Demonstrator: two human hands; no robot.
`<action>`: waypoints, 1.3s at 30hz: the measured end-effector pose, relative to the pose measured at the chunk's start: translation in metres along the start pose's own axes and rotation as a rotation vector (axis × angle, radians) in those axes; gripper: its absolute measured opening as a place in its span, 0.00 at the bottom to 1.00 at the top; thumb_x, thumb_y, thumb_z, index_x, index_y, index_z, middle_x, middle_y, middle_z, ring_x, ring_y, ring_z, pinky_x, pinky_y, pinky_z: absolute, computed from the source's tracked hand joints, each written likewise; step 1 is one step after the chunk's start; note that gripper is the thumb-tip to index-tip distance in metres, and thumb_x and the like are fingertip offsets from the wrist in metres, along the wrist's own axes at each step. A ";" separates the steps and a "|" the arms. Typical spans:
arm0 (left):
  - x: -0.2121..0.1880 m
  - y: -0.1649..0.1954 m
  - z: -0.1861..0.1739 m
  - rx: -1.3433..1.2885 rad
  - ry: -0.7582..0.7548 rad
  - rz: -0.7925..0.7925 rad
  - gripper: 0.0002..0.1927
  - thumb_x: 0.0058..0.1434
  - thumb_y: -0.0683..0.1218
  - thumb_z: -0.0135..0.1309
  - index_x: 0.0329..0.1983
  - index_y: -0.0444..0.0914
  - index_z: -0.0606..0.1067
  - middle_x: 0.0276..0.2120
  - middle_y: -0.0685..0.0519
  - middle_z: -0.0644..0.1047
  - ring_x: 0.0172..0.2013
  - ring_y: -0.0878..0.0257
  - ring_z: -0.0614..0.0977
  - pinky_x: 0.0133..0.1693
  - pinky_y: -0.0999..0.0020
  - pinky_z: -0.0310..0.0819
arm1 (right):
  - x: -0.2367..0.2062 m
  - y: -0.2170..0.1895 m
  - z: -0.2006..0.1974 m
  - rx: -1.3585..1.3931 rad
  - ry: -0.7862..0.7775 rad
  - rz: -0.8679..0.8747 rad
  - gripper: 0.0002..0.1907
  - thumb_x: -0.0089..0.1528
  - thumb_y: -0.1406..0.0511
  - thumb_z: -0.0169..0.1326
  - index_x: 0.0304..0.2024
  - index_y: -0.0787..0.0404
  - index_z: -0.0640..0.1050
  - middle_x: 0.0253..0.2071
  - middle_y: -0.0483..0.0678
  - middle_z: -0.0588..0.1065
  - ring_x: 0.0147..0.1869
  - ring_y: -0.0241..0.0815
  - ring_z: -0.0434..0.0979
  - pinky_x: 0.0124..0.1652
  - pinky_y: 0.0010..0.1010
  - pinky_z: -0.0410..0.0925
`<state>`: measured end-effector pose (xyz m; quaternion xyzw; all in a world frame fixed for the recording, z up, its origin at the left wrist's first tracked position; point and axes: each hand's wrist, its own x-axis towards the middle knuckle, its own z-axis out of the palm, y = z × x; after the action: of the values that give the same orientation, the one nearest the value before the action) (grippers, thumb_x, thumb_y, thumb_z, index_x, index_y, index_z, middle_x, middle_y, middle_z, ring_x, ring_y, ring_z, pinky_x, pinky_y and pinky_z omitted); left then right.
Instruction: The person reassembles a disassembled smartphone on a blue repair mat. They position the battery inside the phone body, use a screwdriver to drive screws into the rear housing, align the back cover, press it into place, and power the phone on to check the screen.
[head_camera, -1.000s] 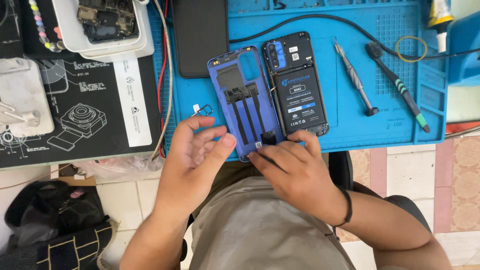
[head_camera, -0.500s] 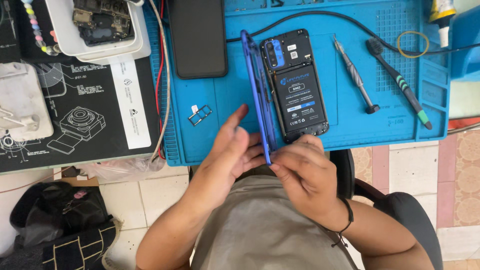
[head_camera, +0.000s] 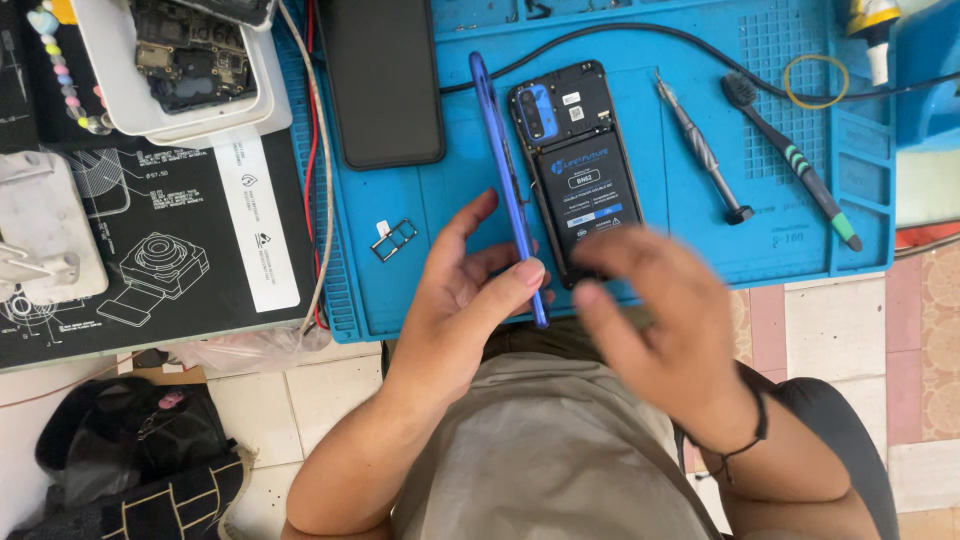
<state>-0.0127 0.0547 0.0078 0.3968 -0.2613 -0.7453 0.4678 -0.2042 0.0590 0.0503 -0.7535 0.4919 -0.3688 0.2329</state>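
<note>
Bright, even daylight; soft faint shadows. Motion blur smears right hand (head_camera: 655, 320). Mild glare on glossy black rectangular phone screen (head_camera: 383, 80). Blue silicone work mat (head_camera: 440, 215) sharp.

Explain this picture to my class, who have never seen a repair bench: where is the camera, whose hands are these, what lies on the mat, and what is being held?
The camera sits on the person's head and looks down, so both hands belong to the wearer. The left hand holds a blue back cover on its edge, pinched between thumb and fingers. The right hand is blurred beside it and seems to hold nothing. On the blue mat lies an opened phone with its battery showing. Right of it are a screwdriver, a brush and a rubber band. Left of the cover lie a dark screen and a small card tray. Further left, a white tray holds circuit parts.
</note>
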 end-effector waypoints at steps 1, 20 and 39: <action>0.000 0.000 0.001 0.010 0.006 0.003 0.44 0.64 0.44 0.58 0.79 0.34 0.49 0.52 0.40 0.76 0.49 0.59 0.80 0.50 0.62 0.77 | 0.006 0.000 -0.005 -0.101 0.007 0.024 0.18 0.61 0.71 0.61 0.53 0.66 0.74 0.50 0.58 0.77 0.54 0.59 0.79 0.54 0.42 0.70; 0.006 0.000 0.004 -0.003 -0.019 0.037 0.43 0.62 0.41 0.57 0.77 0.31 0.50 0.52 0.36 0.76 0.50 0.54 0.80 0.51 0.56 0.79 | 0.014 0.063 -0.001 0.592 -0.034 0.492 0.21 0.64 0.72 0.58 0.59 0.69 0.72 0.43 0.48 0.77 0.45 0.33 0.76 0.44 0.25 0.71; -0.013 -0.005 0.006 0.167 -0.233 0.193 0.46 0.63 0.33 0.59 0.81 0.33 0.49 0.65 0.42 0.70 0.61 0.56 0.77 0.61 0.59 0.74 | -0.005 -0.007 0.009 0.115 0.103 0.253 0.20 0.66 0.75 0.52 0.61 0.69 0.74 0.36 0.53 0.73 0.43 0.39 0.72 0.45 0.29 0.67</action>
<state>-0.0169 0.0685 0.0119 0.3183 -0.4118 -0.7136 0.4690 -0.1943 0.0660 0.0478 -0.6511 0.5723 -0.4022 0.2945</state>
